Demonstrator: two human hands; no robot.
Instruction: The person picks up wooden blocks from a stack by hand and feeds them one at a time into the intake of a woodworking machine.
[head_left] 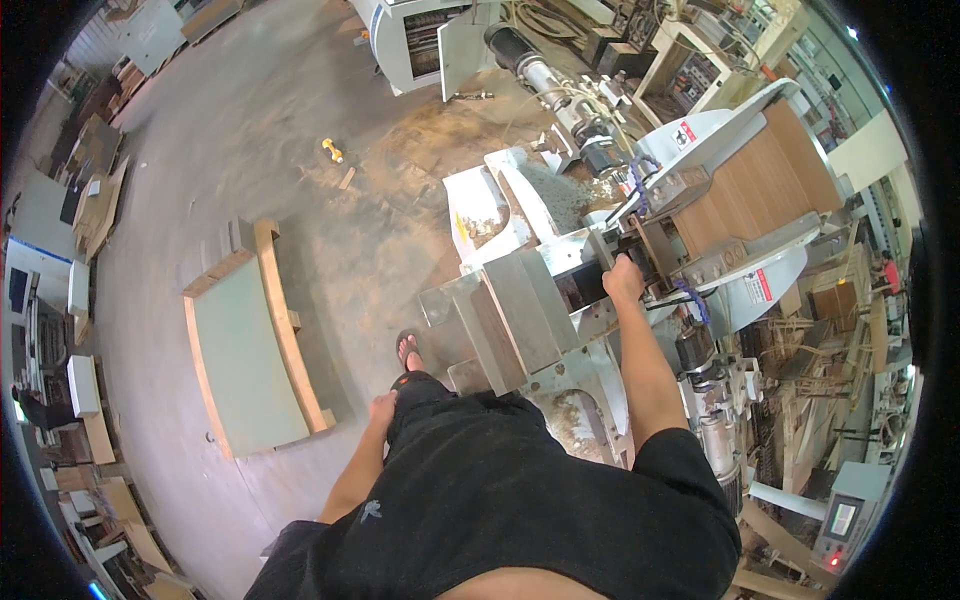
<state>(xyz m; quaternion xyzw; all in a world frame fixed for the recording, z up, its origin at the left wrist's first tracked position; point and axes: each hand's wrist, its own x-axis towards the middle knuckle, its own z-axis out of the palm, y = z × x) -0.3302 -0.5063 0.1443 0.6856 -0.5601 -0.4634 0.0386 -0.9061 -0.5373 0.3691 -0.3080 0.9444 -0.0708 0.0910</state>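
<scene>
A woodworking machine [560, 300] stands right of a low panel cart [250, 340], stacked boards [760, 180] behind it.

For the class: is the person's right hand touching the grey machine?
Touching. The head view shows the right hand pressed onto the machine at its dark opening, with no gap visible.

Grey-white machine [560, 290], pale green panel [240, 360] (tan wooden frame), black shirt [520, 500]

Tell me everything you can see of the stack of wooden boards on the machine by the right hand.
The stack of wooden boards looks like light brown plywood sheets standing on edge, packed side by side and leaning in the grey-white machine's tilted feed tray. Their edges show as parallel stripes. The right hand rests on a dark part just below-left of the stack; whether it touches the boards is unclear.
</scene>
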